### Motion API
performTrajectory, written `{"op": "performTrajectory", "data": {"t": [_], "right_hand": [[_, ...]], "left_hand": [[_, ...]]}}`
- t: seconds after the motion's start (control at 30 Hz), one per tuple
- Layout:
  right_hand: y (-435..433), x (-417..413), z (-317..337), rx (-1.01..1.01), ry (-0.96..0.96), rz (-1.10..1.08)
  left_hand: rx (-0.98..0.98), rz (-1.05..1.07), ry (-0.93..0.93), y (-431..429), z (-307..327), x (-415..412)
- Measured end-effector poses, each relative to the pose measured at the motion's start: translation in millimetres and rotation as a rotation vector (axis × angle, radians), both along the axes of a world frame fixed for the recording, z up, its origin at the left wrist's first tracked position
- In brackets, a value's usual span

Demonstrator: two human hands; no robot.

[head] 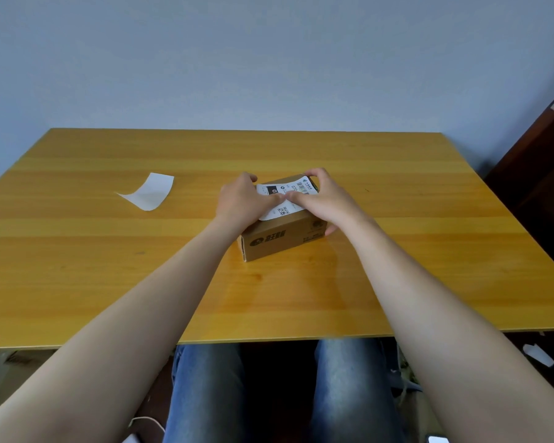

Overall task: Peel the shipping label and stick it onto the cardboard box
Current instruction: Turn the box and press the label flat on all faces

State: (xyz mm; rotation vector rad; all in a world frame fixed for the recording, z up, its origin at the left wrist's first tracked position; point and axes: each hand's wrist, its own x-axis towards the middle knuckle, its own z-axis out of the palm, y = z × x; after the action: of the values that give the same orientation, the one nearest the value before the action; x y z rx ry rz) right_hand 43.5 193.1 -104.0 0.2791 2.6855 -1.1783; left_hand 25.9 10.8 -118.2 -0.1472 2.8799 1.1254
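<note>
Left grip [242, 199] and right grip [322, 201] lie spread – pressing the label [298, 187] beneath them flat, likely to bond it to the box [279, 241] – backing sheet [149, 191] well off to their left.

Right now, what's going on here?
A person is sticking the shipping label onto the top of the cardboard box on the wooden table. The left hand and right hand both press it flat, fingers meeting near its middle. A curled white backing sheet lies apart on the table, to the left.
</note>
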Motion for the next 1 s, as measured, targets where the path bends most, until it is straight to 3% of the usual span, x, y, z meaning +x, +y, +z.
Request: {"op": "performTrajectory", "data": {"t": [0.17,0.47,0.7,1.0], "right_hand": [[-2,-1,0,0.056,0.013,0.001],[2,2,5,-0.015,-0.014,0.017],[3,8,6,-0.047,-0.046,0.049],[10,11,7,-0.077,-0.086,0.120]], "left_hand": [[-0.037,0.018,-0.015,4,2,-1],[0.045,-0.054,-0.031,-6,8,6],[0.122,-0.139,-0.008,-19,1,8],[0.077,-0.289,-0.061,-29,1,5]]}}
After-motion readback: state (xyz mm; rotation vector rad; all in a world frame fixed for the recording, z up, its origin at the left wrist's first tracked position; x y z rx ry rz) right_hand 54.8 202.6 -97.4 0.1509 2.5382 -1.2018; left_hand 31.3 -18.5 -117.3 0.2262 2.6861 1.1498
